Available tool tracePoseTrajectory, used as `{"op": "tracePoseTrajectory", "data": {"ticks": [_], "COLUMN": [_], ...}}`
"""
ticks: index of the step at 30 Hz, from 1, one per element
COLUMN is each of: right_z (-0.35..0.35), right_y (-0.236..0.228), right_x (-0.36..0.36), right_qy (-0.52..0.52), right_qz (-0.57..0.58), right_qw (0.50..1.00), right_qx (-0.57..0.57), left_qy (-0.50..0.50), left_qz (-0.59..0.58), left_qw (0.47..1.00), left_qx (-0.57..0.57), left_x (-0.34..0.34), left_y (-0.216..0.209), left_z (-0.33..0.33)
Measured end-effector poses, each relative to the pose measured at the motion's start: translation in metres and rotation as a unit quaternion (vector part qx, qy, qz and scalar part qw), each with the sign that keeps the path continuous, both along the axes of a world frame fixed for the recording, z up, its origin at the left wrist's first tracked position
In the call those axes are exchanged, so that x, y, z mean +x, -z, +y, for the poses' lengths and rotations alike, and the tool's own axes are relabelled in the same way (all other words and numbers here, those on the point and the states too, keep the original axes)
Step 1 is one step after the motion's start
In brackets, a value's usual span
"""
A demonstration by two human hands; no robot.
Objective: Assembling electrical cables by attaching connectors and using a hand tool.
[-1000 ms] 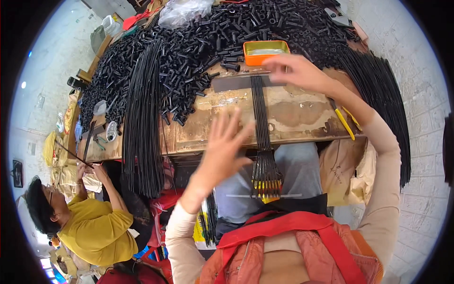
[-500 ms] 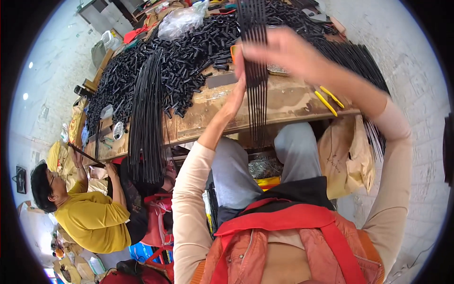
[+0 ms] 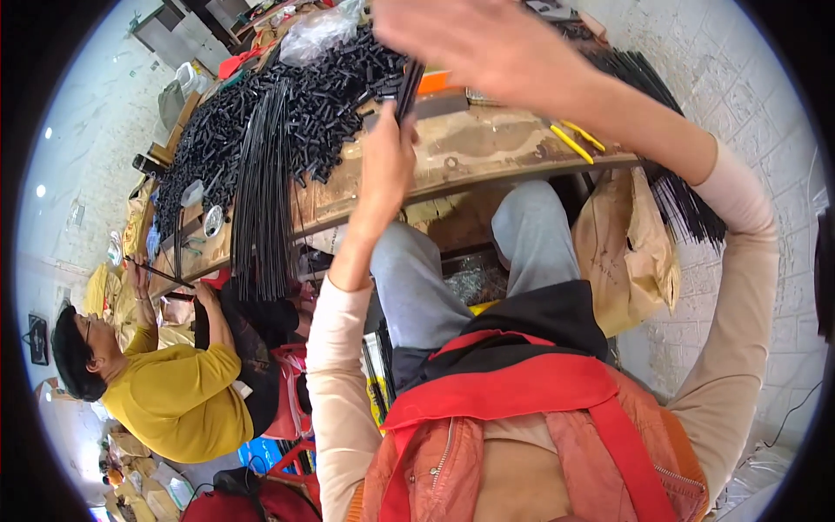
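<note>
My left hand (image 3: 389,161) is closed around a set of thin black rods (image 3: 409,90), held above the near part of the table. They show as a narrow dark strip, seen almost edge-on, and their upper end is hidden behind my other hand. Blurred by motion, my right hand (image 3: 474,48) is raised at the top of the view over the rods' upper end; its fingers are too smeared to read. Behind the rods lies an orange object (image 3: 433,83), partly covered, beside a flat grey strip (image 3: 442,108) on the tabletop.
A large heap of short black tubes (image 3: 304,126) covers the wooden table (image 3: 487,143). Long black rods (image 3: 261,200) hang over its front edge at left, more rods (image 3: 687,204) at right. Yellow-handled pliers (image 3: 571,143) lie near the edge. A co-worker in yellow (image 3: 178,396) sits at left.
Both hands have moved up and left, and the rods with them. Before, the rods hung upright with their lower ends spread below the table edge; now only a short narrow strip shows.
</note>
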State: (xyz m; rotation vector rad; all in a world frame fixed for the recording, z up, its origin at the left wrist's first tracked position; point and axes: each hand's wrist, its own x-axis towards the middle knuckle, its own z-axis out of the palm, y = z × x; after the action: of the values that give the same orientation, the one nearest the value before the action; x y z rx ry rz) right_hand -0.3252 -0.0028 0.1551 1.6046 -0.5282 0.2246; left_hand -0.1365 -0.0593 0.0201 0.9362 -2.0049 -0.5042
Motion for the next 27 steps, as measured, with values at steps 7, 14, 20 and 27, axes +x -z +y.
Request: {"op": "tracePoseTrajectory", "data": {"ticks": [7,14,20,27], "right_z": [-0.046,-0.017,-0.004,0.050], "right_y": [0.038,0.117,0.264,0.316], "right_x": [0.007,0.025,0.047,0.081], "right_qy": [-0.021,-0.335,-0.215,-0.129], "right_qz": [-0.433,-0.789,-0.839,-0.863], "right_qw": [0.732,0.241,0.296,0.205], "right_qx": [0.526,0.455,0.403,0.444], "left_qy": [-0.265,0.200,0.297,0.296], "left_qz": [-0.285,-0.022,0.059,0.077], "left_qw": [0.797,0.979,0.869,0.815], "left_qx": [-0.462,-0.036,0.390,0.493], "left_x": [-0.018,-0.027,-0.022,0.016], "left_y": [-0.074,0.070,0.157,0.223], "left_z": [0.058,0.024,0.039,0.092]}}
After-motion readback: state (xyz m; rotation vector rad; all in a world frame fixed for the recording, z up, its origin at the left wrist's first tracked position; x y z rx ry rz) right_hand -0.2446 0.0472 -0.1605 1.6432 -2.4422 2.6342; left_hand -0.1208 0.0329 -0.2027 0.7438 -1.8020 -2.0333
